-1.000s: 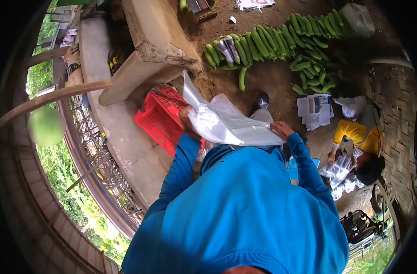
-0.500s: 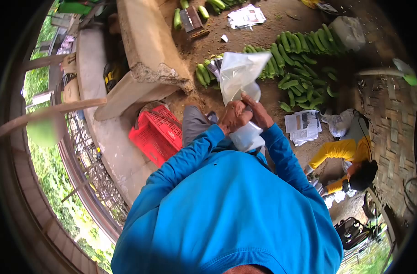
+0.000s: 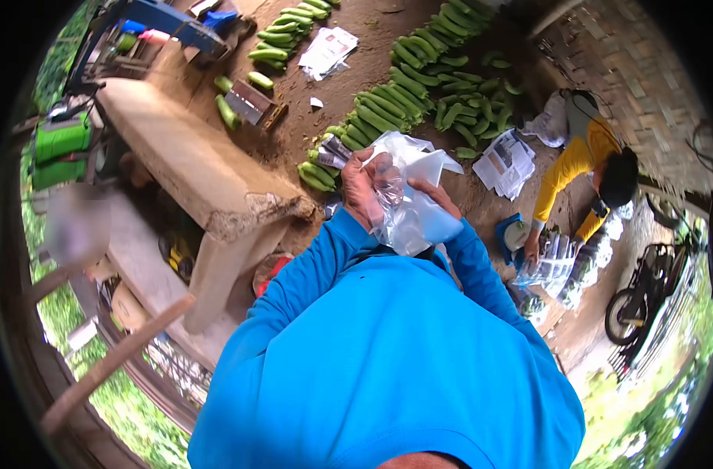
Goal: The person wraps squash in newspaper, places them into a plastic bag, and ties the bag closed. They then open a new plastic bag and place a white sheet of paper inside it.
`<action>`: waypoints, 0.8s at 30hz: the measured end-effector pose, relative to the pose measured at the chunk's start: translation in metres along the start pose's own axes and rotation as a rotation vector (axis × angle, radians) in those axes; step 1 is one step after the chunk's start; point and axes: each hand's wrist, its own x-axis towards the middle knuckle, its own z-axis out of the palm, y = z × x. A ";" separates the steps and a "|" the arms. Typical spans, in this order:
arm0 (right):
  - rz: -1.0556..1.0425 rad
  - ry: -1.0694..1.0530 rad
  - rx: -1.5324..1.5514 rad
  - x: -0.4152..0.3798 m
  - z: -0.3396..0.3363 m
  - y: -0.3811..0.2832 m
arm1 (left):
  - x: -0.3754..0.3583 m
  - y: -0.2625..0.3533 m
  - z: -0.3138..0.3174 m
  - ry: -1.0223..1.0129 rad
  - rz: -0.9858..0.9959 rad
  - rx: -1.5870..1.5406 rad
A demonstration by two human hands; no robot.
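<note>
A crumpled clear plastic bag [image 3: 423, 168] is held up before my chest, between both hands. My left hand [image 3: 362, 191] is closed on the bag's left side, with its fingers curled and thin film bunched over them. On the other side my right hand [image 3: 437, 195] grips the bag, its thumb along the top and its lower fingers hidden behind the plastic. Just beyond the bag, long green gourds [image 3: 380, 109] lie in rows on the dirt floor. A few by my left hand have printed paper [image 3: 337, 147] around them.
A concrete slab [image 3: 192, 148] stands at left, with part of a red crate [image 3: 278, 270] below it. Newspaper sheets [image 3: 506, 164] lie at right. A person in yellow sleeves [image 3: 563, 180] bends over wrapped bundles [image 3: 555, 262]. A motorcycle [image 3: 634, 309] stands farther right.
My hands have moved apart, and the bag is bunched between them rather than standing up above them. The view has turned, showing less red crate and more of the person in yellow.
</note>
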 end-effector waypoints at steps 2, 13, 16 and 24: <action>-0.499 -0.177 -0.923 0.005 -0.011 0.037 | -0.004 0.024 -0.021 -0.301 -0.166 -0.025; -0.754 0.795 -0.902 -0.040 -0.106 0.201 | -0.095 0.321 -0.099 -0.092 0.519 0.287; -0.540 1.134 -1.160 -0.075 -0.119 0.239 | -0.112 0.376 -0.100 0.062 0.756 0.303; -0.729 1.144 -0.284 -0.071 -0.093 0.246 | -0.077 0.462 -0.137 -0.155 0.657 0.317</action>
